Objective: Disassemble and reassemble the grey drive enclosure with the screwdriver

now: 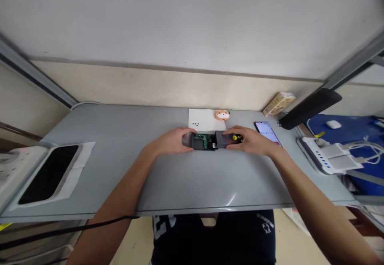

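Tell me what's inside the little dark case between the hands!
A green circuit board and a small pale piece show in the open part of the dark case. Whatever lies under the grey section by the right hand is covered.

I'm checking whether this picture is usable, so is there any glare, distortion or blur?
Head view: bright glare streak on the desk near its front edge; head view: wide-angle stretching toward the sides; head view: green circuit board too soft for fine detail, lit phone partly pixelated at top.

No text cleanly legible, digits on phone (268,133) screen blurred, white print on dark clothing (216,241) unreadable, carton (279,104) print blurred.
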